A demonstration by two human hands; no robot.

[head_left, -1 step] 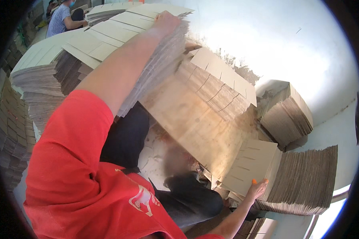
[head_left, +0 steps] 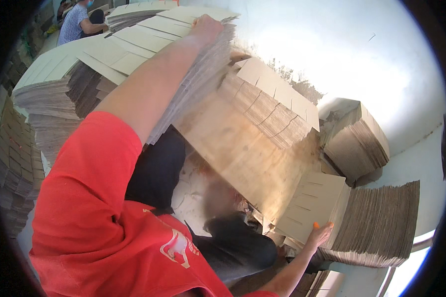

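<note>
My left hand is stretched out to the far end of a tall stack of slotted cardboard sheets. Its fingers are curled down at the top sheet's edge, and what they pinch, if anything, is hidden. At the lower right, my right hand grips the near edge of a bundle of slotted cardboard sheets that leans against a row of upright sheets. An orange covering shows on one of its digits, near the bundle's face.
A wooden board lies between the stacks, bearing another slotted stack by the wall. More sheets stand in the right corner. My bent legs are below the board. Another person sits at the far left.
</note>
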